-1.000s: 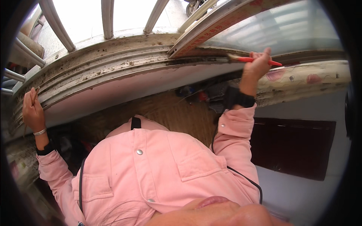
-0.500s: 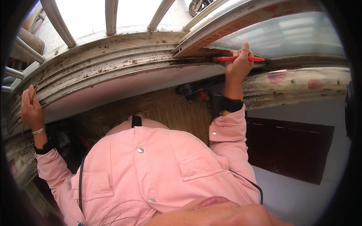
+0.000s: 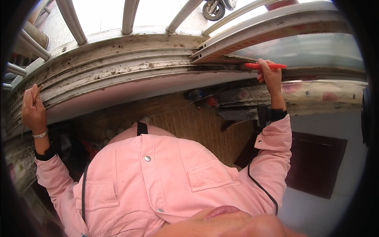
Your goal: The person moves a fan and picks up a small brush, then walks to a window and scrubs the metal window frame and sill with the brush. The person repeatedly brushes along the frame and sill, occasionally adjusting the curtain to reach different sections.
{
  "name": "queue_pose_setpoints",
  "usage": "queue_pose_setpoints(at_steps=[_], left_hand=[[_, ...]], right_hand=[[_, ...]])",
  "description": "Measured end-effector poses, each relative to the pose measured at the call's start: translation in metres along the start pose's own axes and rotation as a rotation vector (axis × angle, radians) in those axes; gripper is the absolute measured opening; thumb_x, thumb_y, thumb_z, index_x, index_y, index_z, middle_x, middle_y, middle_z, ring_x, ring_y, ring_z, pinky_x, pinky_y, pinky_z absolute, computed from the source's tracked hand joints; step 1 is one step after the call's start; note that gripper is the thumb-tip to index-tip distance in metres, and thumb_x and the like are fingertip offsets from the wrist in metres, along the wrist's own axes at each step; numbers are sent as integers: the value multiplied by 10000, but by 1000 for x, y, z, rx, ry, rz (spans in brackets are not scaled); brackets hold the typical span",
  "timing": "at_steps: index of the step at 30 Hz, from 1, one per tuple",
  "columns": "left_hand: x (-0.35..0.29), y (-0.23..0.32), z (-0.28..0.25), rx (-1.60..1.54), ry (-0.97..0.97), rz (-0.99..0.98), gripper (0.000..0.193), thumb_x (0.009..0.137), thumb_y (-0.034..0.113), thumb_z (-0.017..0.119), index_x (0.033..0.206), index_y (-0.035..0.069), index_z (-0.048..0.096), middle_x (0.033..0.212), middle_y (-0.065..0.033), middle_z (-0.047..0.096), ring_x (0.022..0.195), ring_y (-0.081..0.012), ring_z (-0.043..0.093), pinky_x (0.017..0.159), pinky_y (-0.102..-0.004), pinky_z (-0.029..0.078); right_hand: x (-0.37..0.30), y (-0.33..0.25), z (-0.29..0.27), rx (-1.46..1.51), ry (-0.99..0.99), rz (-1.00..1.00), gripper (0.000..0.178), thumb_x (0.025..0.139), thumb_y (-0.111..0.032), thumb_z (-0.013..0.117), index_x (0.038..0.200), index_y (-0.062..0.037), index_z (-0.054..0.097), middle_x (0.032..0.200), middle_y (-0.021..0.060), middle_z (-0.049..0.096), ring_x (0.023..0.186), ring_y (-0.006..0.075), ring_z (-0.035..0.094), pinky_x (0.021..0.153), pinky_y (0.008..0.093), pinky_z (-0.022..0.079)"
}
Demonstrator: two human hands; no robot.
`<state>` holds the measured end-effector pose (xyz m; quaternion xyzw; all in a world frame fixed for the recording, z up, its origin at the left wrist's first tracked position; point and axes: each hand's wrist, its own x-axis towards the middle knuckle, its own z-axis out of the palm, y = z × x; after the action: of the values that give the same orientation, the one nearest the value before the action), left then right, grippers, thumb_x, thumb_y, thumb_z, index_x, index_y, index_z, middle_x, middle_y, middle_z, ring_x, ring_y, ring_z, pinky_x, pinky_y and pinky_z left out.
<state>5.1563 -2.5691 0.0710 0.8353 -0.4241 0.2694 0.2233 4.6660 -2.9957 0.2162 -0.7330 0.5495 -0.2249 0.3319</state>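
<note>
My right hand (image 3: 271, 76) is closed around the red handle of a brush (image 3: 279, 66). The brush lies along the dirty window track (image 3: 154, 64), its dark bristle end pointing left and down at the rail near the sliding window frame (image 3: 237, 45). My left hand (image 3: 33, 112), at the far left end of the sill, has its fingers folded around a thin brown stick (image 3: 38, 94). One end of that stick rises past the fingers, and the other shows below the hand. Dark dirt specks lie in the track's grooves.
Metal bars (image 3: 130, 15) stand outside the sill. A patterned curtain (image 3: 316, 93) hangs at the right below the track. Beyond the bars is a wheel (image 3: 213, 10) of a two-wheeler. The wooden-looking floor (image 3: 185, 130) shows below, with a dark panel (image 3: 316, 162) at the right.
My right hand has slid to the right along the track with the brush, and its thumb no longer points up. The left hand stays in nearly the same place. The view has shifted slightly.
</note>
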Motion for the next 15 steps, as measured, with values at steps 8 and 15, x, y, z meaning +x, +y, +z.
queue_pose_setpoints(at_steps=[8, 15], left_hand=[[3, -3, -1, -27, -28, -34, 152, 938, 188, 533, 910, 56, 601, 808, -106, 566, 703, -321, 556, 586, -335, 431], [3, 18, -6, -22, 42, 18, 183, 933, 213, 542, 868, 51, 597, 765, -95, 552, 646, -285, 545, 570, -328, 435]], right_hand=[[-40, -22, 53, 102, -57, -37, 184, 869, -213, 616, 793, -46, 638, 606, 14, 558, 445, 77, 529, 389, 199, 404], [-78, -66, 63, 225, -44, -53, 189, 862, -192, 616, 821, -10, 649, 627, 34, 569, 460, 89, 537, 403, 213, 416]])
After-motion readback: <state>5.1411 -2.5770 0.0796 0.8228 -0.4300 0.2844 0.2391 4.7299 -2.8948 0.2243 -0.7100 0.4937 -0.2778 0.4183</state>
